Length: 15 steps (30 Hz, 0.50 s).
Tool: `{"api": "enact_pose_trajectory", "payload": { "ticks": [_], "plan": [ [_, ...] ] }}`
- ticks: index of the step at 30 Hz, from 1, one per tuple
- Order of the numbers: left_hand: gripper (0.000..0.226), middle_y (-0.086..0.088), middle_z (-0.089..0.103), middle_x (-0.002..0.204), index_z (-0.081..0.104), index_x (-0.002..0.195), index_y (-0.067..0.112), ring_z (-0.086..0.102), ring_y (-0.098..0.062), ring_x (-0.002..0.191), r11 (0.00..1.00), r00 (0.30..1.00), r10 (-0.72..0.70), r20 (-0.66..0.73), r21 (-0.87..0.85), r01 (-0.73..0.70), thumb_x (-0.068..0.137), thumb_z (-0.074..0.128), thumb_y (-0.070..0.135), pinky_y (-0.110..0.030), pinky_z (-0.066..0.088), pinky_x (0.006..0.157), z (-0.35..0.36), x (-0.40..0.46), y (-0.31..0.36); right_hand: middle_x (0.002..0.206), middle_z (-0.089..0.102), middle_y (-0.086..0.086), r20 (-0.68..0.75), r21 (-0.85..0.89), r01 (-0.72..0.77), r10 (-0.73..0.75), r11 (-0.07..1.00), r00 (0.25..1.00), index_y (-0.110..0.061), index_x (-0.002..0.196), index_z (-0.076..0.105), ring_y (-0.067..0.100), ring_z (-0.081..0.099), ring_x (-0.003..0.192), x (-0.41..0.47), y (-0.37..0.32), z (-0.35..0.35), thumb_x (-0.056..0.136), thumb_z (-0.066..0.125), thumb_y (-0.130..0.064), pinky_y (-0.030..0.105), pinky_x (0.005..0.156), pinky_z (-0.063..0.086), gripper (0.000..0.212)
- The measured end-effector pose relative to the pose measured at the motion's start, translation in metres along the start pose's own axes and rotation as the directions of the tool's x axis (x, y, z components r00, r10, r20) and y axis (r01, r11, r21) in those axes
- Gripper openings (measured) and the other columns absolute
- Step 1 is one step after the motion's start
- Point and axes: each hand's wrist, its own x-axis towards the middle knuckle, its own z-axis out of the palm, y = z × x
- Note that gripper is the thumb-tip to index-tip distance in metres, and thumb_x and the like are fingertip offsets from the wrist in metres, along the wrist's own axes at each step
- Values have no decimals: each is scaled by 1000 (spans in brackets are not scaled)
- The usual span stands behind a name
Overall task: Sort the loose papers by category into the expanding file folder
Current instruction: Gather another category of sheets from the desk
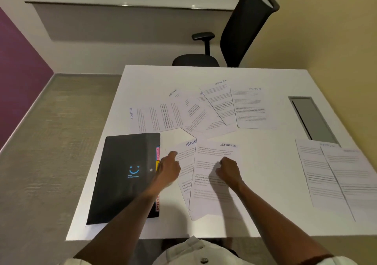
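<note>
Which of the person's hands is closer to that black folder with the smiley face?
The left. The left hand sits right at the black expanding file folder's tabbed edge, fingers reaching onto a SPORTS sheet. The right hand rests farther right, on the top SPORTS sheet.

Both bare forearms reach forward from the near edge of the desk, converging slightly toward its middle. The left arm angles in from the near left, its wrist straight. The left hand point(168, 167) is extended, back up, with the fingers point(173, 154) stretched forward and lying close together, pointing toward the far edge. The right arm comes in from the near right corner, angled leftward. The right hand point(228, 168) sits back up with its knuckles raised and its fingers curled under toward the palm; whether they pinch anything cannot be told. The two hands lie side by side, apart, at about the same reach.
</note>
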Motion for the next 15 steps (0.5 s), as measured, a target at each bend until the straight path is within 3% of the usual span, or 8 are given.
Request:
{"api": "enact_pose_trajectory", "payload": {
  "ticks": [4, 6, 9, 12, 15],
  "plan": [
    [48, -14, 46, 147, 34, 147, 8, 46, -31, 133, 993, 980, -116, 160, 18, 114, 100, 42, 11, -10, 38, 89, 38, -12, 17, 118, 55, 19, 12, -96, -142, 144, 985, 990, 4, 118, 49, 37, 52, 113, 0, 44, -6, 94, 45, -12, 38, 93, 46, 30],
    [50, -15, 41, 149, 34, 145, 7, 43, -33, 135, 988, 964, -152, 219, 37, 148, 98, 47, 16, -23, 37, 103, 55, -19, 26, 119, 52, 17, 64, -112, -138, 145, 984, 987, 2, 121, 46, 37, 49, 113, 1, 62, -6, 89, 53, -18, 39, 95, 46, 38],
    [60, -18, 22, 158, 24, 149, 8, 25, -37, 145, 987, 946, -145, 289, 111, 117, 98, 49, 28, -45, 25, 118, 79, -21, 33, 117, 49, 17, 129, -138, -31, 49, 990, 990, -15, 122, 37, 36, 47, 94, 10, 87, 5, 76, 47, -20, 39, 77, 46, 47],
    [63, -13, 8, 163, 20, 150, 11, 5, -44, 149, 978, 933, -154, 325, 187, 97, 99, 48, 35, -51, 16, 120, 95, -19, 45, 118, 41, 13, 128, -275, 112, -79, 955, 989, -29, 131, 31, 31, 43, 91, 9, 104, 1, 79, 37, -14, 36, 67, 37, 54],
    [67, -8, -3, 165, 18, 152, 13, -1, -44, 149, 969, 934, -137, 331, 243, 56, 98, 50, 36, -53, 17, 120, 104, -15, 58, 117, 39, 12, 87, -353, 149, -126, 924, 988, -29, 136, 31, 32, 45, 97, 11, 123, -14, 89, 39, -14, 40, 71, 40, 50]
  ]
}}
